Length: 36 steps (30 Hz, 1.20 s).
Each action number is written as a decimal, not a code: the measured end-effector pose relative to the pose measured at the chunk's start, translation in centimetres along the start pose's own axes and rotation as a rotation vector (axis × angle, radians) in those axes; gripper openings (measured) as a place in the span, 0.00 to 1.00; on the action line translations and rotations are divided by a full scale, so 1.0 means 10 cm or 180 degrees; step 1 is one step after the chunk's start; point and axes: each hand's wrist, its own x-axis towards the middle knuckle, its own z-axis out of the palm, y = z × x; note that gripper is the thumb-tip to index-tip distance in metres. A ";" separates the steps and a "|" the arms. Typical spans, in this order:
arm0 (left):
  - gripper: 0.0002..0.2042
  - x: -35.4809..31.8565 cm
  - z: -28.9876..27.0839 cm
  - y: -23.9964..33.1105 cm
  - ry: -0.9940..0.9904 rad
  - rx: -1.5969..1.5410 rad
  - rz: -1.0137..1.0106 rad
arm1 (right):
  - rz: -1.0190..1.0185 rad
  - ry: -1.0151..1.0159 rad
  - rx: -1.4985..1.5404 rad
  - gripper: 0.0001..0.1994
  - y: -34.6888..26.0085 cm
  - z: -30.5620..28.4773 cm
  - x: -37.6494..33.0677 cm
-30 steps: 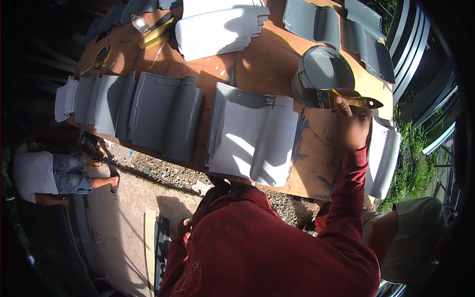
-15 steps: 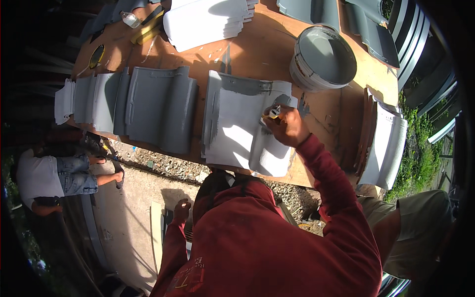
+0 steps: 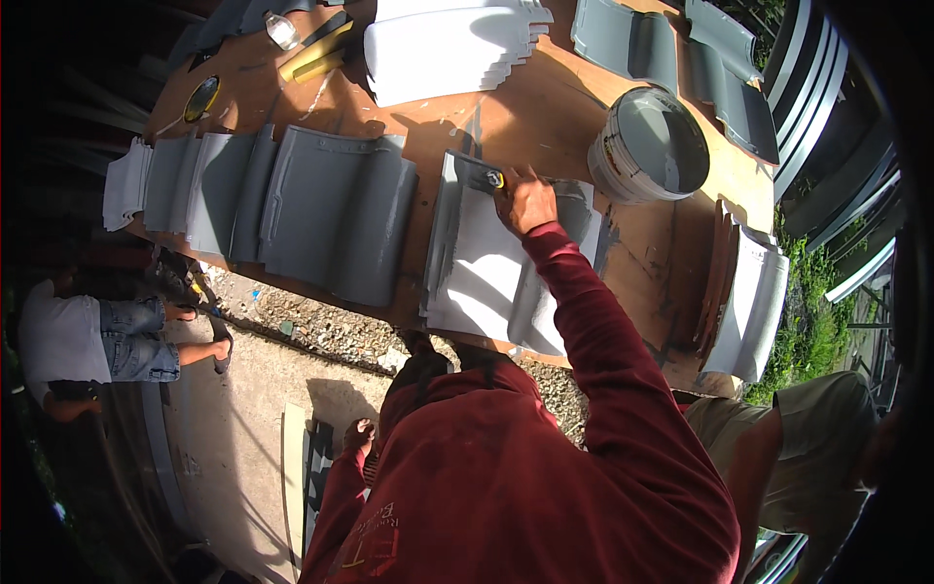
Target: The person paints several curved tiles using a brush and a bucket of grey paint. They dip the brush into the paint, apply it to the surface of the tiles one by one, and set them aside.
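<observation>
Mid-frame, a white tile [image 3: 482,277], painted grey along top and left, is partly hidden by the right hand [image 3: 529,203], clamped on a brush [image 3: 495,179] (lower end obscured); whether the left hand [image 3: 360,435], lower left, is clenched cannot be told.

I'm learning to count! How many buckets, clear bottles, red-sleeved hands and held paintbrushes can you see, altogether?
Round white bucket with grey paint: 1
Small clear bottle: 1
Bare hands, dark-red sleeves (left hand, right hand): 2
Yellow-edged paintbrush in the right hand: 1
Total: 5
</observation>
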 end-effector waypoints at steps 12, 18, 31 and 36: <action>0.14 0.33 -0.08 -0.11 0.0081 0.0964 0.0565 | 0.0581 -0.1020 -0.0500 0.13 0.25 -0.32 0.24; 0.16 0.37 0.17 0.61 0.0105 0.2171 0.0790 | 0.0915 -0.0806 -0.0104 0.11 0.32 -0.56 0.48; 0.14 0.44 0.12 0.31 0.0239 0.1582 0.0393 | 0.0584 -0.0115 -0.0530 0.12 0.28 -0.54 0.34; 0.17 0.38 0.05 0.23 0.0360 0.1181 0.0441 | 0.0452 -0.0021 -0.0862 0.12 0.22 -0.79 0.29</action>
